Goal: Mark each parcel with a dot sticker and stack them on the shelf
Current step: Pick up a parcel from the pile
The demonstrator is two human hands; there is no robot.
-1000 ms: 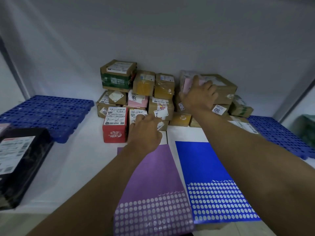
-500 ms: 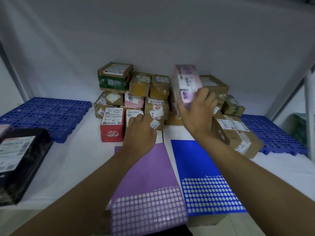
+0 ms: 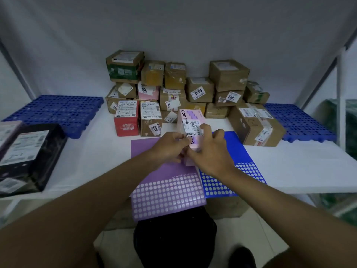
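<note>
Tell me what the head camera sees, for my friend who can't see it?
Two hands, left hand and right hand, hold a pink box above a purple sticker sheet and a blue sticker sheet on a white shelf. Behind them, a pile of parcels stands against the wall.

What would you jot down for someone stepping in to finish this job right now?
Left hand and right hand: both grip the pink parcel, held above the purple sticker sheet and the blue sticker sheet.
Other parcels sit piled at the back of the white shelf.
Done: parcel picked up.
Left: no dot shows on it yet; stick one on, stack it, carry on with the rest.
</note>
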